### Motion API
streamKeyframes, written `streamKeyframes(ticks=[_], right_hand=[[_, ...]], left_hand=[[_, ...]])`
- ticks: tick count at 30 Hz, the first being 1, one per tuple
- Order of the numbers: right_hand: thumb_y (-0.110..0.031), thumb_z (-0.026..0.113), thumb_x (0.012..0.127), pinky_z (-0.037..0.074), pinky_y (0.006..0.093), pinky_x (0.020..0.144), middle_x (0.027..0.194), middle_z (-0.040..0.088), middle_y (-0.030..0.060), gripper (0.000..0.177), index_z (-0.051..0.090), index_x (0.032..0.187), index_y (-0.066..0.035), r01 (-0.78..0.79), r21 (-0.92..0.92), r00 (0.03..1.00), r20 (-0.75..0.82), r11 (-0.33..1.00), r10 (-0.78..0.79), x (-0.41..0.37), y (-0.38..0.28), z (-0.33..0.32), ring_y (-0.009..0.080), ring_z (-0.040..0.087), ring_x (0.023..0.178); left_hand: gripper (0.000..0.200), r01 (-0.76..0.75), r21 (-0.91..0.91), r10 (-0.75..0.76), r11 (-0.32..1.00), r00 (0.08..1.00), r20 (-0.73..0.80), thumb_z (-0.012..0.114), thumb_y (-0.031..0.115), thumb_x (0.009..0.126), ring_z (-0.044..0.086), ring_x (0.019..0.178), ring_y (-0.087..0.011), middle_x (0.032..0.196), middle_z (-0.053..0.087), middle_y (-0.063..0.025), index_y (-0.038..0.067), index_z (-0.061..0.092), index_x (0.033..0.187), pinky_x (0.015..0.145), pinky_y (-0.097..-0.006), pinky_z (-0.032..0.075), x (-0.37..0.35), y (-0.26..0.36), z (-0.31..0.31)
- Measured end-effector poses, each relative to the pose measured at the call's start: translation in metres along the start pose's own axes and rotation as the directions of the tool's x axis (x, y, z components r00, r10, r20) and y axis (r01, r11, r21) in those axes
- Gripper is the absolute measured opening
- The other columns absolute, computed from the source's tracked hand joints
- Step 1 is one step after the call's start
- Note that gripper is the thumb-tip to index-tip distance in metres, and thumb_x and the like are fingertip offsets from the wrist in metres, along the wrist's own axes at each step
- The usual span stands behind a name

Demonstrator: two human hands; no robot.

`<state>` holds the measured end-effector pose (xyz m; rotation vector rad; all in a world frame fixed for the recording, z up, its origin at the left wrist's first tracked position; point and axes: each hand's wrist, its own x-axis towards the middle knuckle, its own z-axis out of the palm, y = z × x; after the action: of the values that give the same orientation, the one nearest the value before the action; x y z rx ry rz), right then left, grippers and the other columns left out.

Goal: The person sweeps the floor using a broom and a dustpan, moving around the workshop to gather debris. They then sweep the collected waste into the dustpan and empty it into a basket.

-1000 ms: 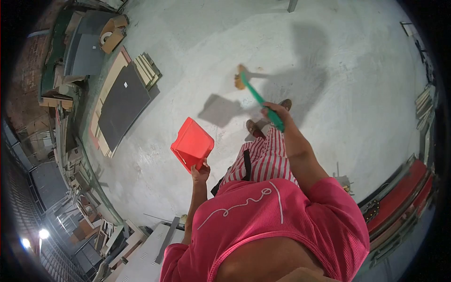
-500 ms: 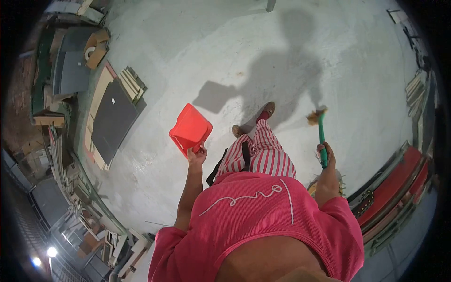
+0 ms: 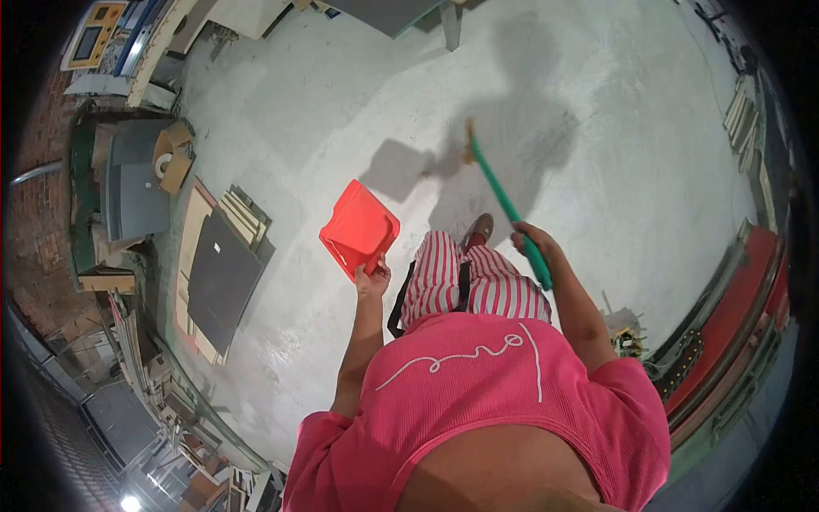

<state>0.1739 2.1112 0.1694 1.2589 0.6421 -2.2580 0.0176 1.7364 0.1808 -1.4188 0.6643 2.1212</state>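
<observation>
A red dustpan (image 3: 363,224) hangs in front of my body at centre left, and my left hand (image 3: 373,278) is closed round its near end. My right hand (image 3: 537,243) is wrapped round the handle of a green brush (image 3: 502,192). The brush slants up and to the left, its brown bristles (image 3: 469,142) at the far end, above the grey floor (image 3: 316,128). The dustpan and the brush are apart. My legs in striped trousers stand between the two hands, and one shoe shows.
Dark and pale boards (image 3: 223,273) lie on the floor at the left, with a cardboard box (image 3: 173,156) beyond them. Red panels (image 3: 725,316) stand at the right edge. A dark tabletop (image 3: 388,10) with a leg juts in at the top.
The brush has swung left and forward, from upright at the right to a slant near the middle. My right hand moved left with it. The dustpan shifted slightly right, and more of the far area shows.
</observation>
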Motion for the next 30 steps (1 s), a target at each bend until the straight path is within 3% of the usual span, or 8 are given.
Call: streamKeyframes(ticks=[10,11,13,15,17,19,21,30], right_hand=[[-0.027,0.052,0.072,0.037,0.0207,0.046,0.064,0.050,0.0021,0.023,0.050,0.079,-0.005,0.246,-0.078,0.868,0.462,0.966,-0.184,0.193,-0.086,0.068,0.0112,0.046,0.052],[-0.027,0.051,0.073,0.038,0.0205,0.047,0.064,0.051,0.0026,0.023,0.051,0.078,-0.004,0.281,-0.183,0.841,0.521,0.942,-0.150,0.162,-0.108,0.074,0.0118,0.047,0.053],[-0.025,0.053,0.072,0.040,0.0206,0.050,0.062,0.051,0.0028,0.021,0.053,0.074,-0.005,-0.001,-0.332,0.995,-0.098,0.943,-0.034,0.088,-0.144,0.090,0.0115,0.049,0.055],[-0.021,0.055,0.072,0.040,0.0209,0.050,0.060,0.051,0.0017,0.014,0.055,0.071,-0.008,0.107,0.106,0.993,-0.051,0.989,-0.102,0.082,-0.142,0.046,0.0107,0.048,0.054],[-0.015,0.056,0.071,0.041,0.0219,0.049,0.061,0.051,0.0022,0.009,0.055,0.070,-0.006,0.338,-0.019,0.917,-0.218,0.941,-0.334,0.084,-0.128,-0.008,0.0111,0.048,0.052],[-0.012,0.053,0.073,0.043,0.0230,0.046,0.059,0.050,0.0036,0.013,0.050,0.065,-0.003,0.250,0.109,0.939,-0.271,0.962,-0.214,0.096,-0.110,-0.084,0.0114,0.049,0.049],[-0.011,0.051,0.074,0.043,0.0234,0.040,0.056,0.047,0.0058,0.016,0.043,0.066,-0.001,0.002,0.737,0.996,-0.060,0.676,0.062,0.032,-0.130,-0.075,0.0126,0.047,0.045],[-0.005,0.048,0.073,0.040,0.0208,0.039,0.053,0.038,0.0071,0.014,0.034,0.072,-0.001,0.532,0.735,0.844,-0.498,0.421,-0.198,-0.014,-0.111,-0.131,0.0141,0.042,0.045]], left_hand=[[0.035,-0.104,0.193,0.123,0.976,0.988,-0.088,0.043,0.025,0.066,0.051,0.064,-0.0184,0.083,0.055,-0.0097,0.001,0.050,0.090,0.054,-0.0297,0.042,0.043,0.013,0.039],[0.028,-0.345,0.471,0.247,0.812,0.934,0.258,0.044,0.024,0.066,0.051,0.062,-0.0173,0.079,0.056,-0.0062,0.004,0.051,0.085,0.050,-0.0260,0.039,0.076,0.022,0.026],[0.020,-0.019,0.321,-0.018,0.947,0.994,0.112,0.044,0.024,0.066,0.049,0.054,-0.0170,0.067,0.054,-0.0047,0.008,0.052,0.076,0.045,-0.0246,0.036,0.093,0.036,0.043],[0.025,0.042,0.298,-0.018,0.954,0.997,-0.081,0.040,0.028,0.065,0.047,0.051,-0.0184,0.066,0.054,-0.0085,0.006,0.050,0.074,0.044,-0.0266,0.036,0.094,0.038,0.080],[0.027,0.079,0.303,-0.051,0.950,0.994,-0.100,0.041,0.028,0.063,0.048,0.051,-0.0195,0.066,0.054,-0.0098,0.006,0.049,0.076,0.045,-0.0281,0.037,0.099,0.040,0.119],[0.028,0.137,0.183,-0.078,0.974,0.952,-0.296,0.043,0.026,0.061,0.048,0.052,-0.0201,0.070,0.053,-0.0121,0.004,0.047,0.077,0.046,-0.0290,0.038,0.119,0.048,0.152],[0.026,0.185,0.253,-0.114,0.950,0.956,-0.271,0.043,0.025,0.061,0.048,0.053,-0.0203,0.071,0.053,-0.0131,0.004,0.047,0.076,0.047,-0.0293,0.039,0.136,0.055,0.184],[0.038,0.289,0.477,-0.242,0.830,0.957,-0.159,0.042,0.025,0.063,0.047,0.052,-0.0205,0.081,0.054,-0.0171,-0.002,0.041,0.090,0.049,-0.0271,0.039,0.172,0.040,0.301]])
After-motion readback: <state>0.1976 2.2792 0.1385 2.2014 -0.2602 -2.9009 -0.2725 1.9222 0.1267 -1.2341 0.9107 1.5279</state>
